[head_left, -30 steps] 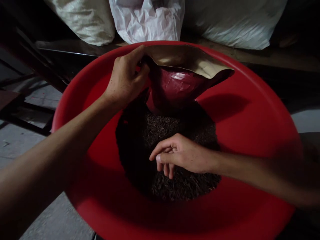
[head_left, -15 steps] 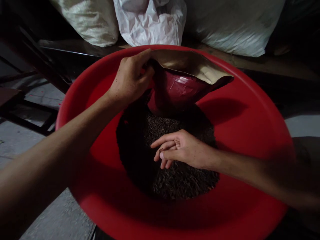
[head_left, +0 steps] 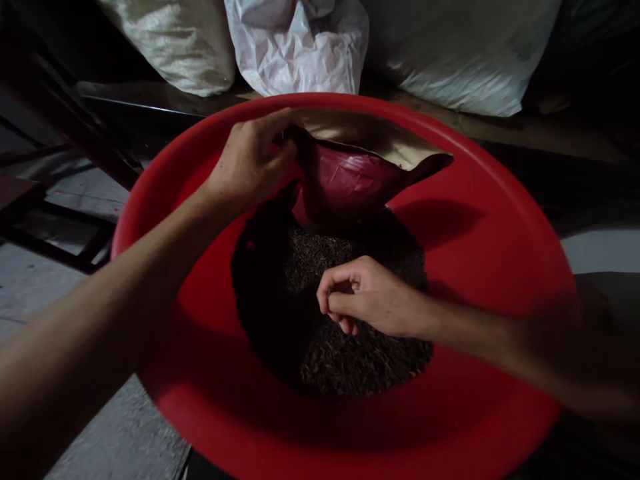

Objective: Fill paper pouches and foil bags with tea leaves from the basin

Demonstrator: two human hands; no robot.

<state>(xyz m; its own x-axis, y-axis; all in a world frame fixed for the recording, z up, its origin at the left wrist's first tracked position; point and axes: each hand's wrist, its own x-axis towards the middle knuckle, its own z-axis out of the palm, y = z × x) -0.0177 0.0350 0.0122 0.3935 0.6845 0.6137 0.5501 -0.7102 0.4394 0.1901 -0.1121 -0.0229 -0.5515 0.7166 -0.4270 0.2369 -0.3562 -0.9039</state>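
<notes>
A wide red plastic basin (head_left: pixel 480 247) holds a heap of dark, dry, thin shreds (head_left: pixel 360 363) that look like loose tea leaves. Inside its far side, a dark red bag (head_left: pixel 350 177) with a gold-coloured lining rests on the heap, mouth gaping. My left hand (head_left: pixel 253 160) pinches the left edge of that mouth between thumb and fingers. Over the middle of the heap hovers my right hand (head_left: pixel 367 297), its fingers curled in toward the thumb. Whatever may be inside that curl is hidden.
Behind the basin stand a cream woven sack (head_left: pixel 175 47), a crumpled white plastic bag (head_left: pixel 300 53) and a large pale sack (head_left: pixel 460 60). Dark wooden furniture legs (head_left: pixel 75 120) rise at the left. Grey floor (head_left: pixel 115 427) shows at the lower left.
My right hand's fingers were stretched and apart; now they are curled closed. My left hand still grips the bag's edge. The whole view has shifted slightly.
</notes>
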